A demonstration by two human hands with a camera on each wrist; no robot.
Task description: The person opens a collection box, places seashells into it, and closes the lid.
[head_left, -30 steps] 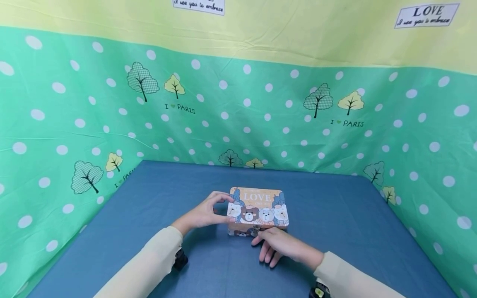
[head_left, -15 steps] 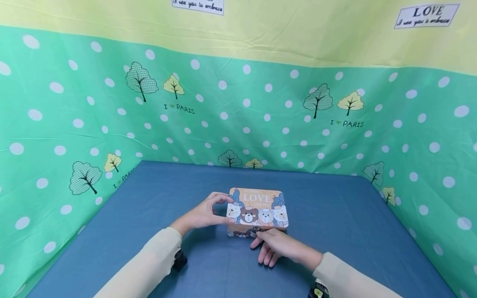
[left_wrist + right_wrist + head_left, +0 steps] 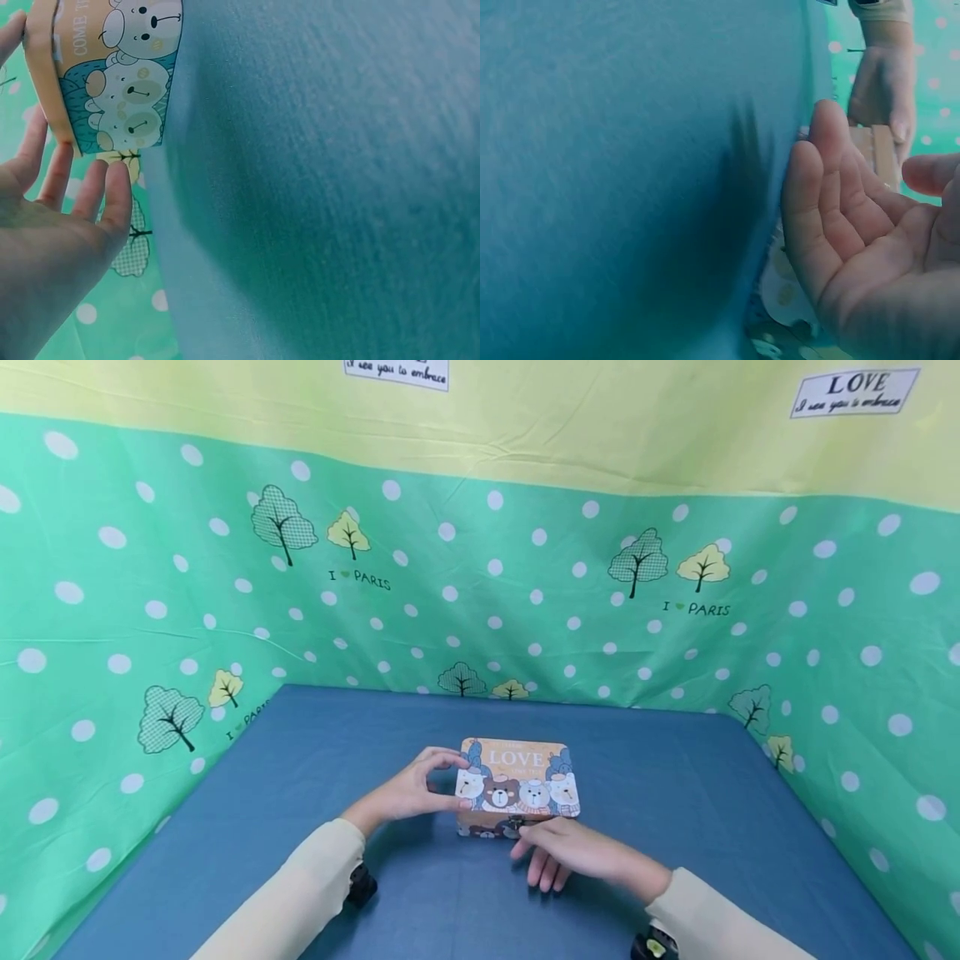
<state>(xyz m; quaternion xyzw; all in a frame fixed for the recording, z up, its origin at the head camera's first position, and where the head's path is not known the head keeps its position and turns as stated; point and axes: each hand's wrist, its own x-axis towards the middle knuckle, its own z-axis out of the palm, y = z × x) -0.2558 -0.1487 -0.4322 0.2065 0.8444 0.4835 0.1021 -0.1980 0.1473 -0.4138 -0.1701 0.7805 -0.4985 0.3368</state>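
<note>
A small rectangular tin box (image 3: 519, 781) printed with bears and the word LOVE lies flat on the table, its lid down. My left hand (image 3: 411, 787) holds the box's left side, thumb at the front corner and fingers farther back. In the left wrist view, some fingertips of the left hand (image 3: 56, 225) touch the orange edge of the box (image 3: 124, 90). At the front, my right hand (image 3: 573, 850) is beside the small metal clasp (image 3: 514, 823), partly covering the box's front. The right wrist view shows that hand (image 3: 870, 262) with loosely bent fingers and nothing in them.
The table has a dark blue cover (image 3: 360, 727). Behind it and at both sides hangs a green and yellow cloth (image 3: 495, 593) with dots and trees. Each wrist carries a black device, such as the left wrist camera (image 3: 363, 885).
My right hand has shifted slightly right, its fingertips drawing back from the clasp. The left hand keeps its hold, and the box stays in place.
</note>
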